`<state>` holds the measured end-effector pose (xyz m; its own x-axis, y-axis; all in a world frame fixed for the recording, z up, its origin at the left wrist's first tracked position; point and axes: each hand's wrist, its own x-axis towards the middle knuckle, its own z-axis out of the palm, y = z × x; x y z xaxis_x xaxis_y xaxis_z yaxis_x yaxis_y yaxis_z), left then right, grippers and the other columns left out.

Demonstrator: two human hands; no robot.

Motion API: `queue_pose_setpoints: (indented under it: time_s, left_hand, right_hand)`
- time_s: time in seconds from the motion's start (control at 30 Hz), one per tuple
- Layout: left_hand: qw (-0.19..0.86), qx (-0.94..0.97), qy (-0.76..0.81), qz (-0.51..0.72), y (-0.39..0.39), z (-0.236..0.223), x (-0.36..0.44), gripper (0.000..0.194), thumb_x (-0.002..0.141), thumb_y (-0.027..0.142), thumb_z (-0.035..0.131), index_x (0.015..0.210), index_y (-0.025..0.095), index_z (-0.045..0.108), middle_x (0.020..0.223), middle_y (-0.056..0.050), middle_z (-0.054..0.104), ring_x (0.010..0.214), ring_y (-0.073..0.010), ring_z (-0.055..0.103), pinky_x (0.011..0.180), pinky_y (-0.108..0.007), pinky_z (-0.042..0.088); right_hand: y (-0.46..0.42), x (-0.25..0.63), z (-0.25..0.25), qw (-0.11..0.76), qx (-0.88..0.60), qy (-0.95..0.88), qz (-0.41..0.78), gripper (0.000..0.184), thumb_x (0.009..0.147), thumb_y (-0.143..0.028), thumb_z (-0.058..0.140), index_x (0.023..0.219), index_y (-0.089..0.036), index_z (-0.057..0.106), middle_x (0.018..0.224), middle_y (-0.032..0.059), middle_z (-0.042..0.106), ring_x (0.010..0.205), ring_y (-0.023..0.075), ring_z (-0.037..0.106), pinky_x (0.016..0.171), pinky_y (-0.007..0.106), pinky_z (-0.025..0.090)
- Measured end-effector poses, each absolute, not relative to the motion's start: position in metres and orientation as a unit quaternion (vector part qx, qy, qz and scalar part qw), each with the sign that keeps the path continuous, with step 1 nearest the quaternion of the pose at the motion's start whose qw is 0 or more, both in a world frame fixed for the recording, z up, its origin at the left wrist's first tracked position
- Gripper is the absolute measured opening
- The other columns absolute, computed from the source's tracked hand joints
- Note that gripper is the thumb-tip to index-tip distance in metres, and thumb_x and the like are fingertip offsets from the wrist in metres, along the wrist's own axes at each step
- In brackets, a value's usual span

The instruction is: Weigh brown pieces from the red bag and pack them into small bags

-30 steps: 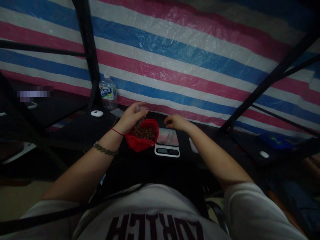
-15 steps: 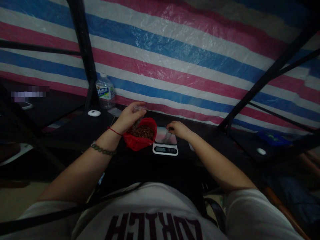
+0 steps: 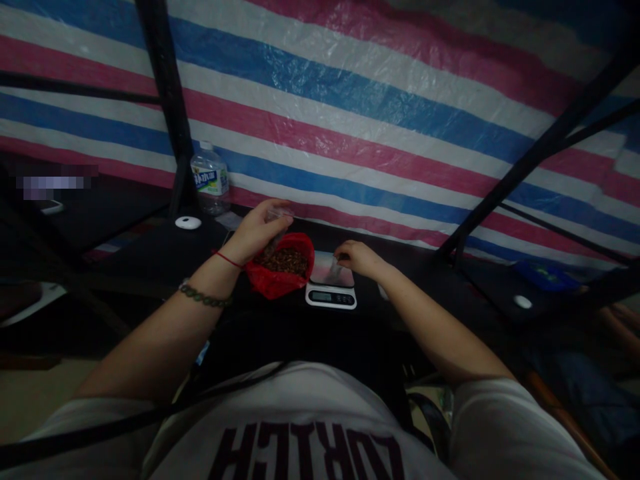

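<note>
My left hand (image 3: 263, 227) is closed around a clear plastic piece (image 3: 278, 214), perhaps a small bag; its lower part hangs over the red bag. Brown grains or small dried bits fill the open red plastic bag (image 3: 267, 283), just below that hand. To its right lies a white digital kitchen scale (image 3: 331, 297) with a dark display and a shiny weighing plate. Over the plate, my right hand (image 3: 356, 258) pinches a small translucent object (image 3: 334, 270) between thumb and fingers. Whether this object is a little bag or a scoop I cannot make out.
A clear plastic bottle (image 3: 210, 180) stands at the back left by a black metal post. White mouse-like objects lie at left (image 3: 188, 223) and right (image 3: 523, 302). A blue tray (image 3: 545, 275) is at far right, near part of another person. Striped sheeting hangs behind the black table.
Both hands hold nearly the same place, the left over the red bag and the right over the scale. The whole view has shifted very slightly.
</note>
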<state>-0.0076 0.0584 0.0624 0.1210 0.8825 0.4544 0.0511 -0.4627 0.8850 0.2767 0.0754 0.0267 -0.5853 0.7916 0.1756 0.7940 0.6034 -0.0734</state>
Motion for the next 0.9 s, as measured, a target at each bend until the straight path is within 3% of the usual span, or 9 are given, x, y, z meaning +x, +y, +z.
queue_pose_setpoints:
  time_s: [0.47, 0.9]
  left_hand:
    - [0.385, 0.645, 0.367, 0.549, 0.059, 0.064, -0.010, 0.050, 0.073, 0.037, 0.067, 0.118, 0.016, 0.057, 0.070, 0.001, 0.061, 0.053, -0.0087, 0.052, 0.049, -0.020, 0.044]
    - [0.400, 0.645, 0.370, 0.537, 0.059, 0.062, -0.009, 0.054, 0.072, 0.039, 0.068, 0.119, 0.016, 0.055, 0.065, 0.003, 0.057, 0.049, -0.0081, 0.047, 0.045, -0.019, 0.038]
  right_hand:
    - [0.070, 0.268, 0.041, 0.057, -0.438, -0.897, 0.017, 0.019, 0.076, -0.012, 0.065, 0.092, -0.015, 0.073, 0.092, 0.0080, 0.070, 0.086, 0.0182, 0.062, 0.077, 0.026, 0.044]
    - [0.075, 0.263, 0.046, 0.010, -0.457, -0.889, 0.035, 0.033, 0.073, -0.011, 0.067, 0.105, -0.016, 0.070, 0.102, 0.0065, 0.072, 0.091, 0.0194, 0.065, 0.076, 0.023, 0.045]
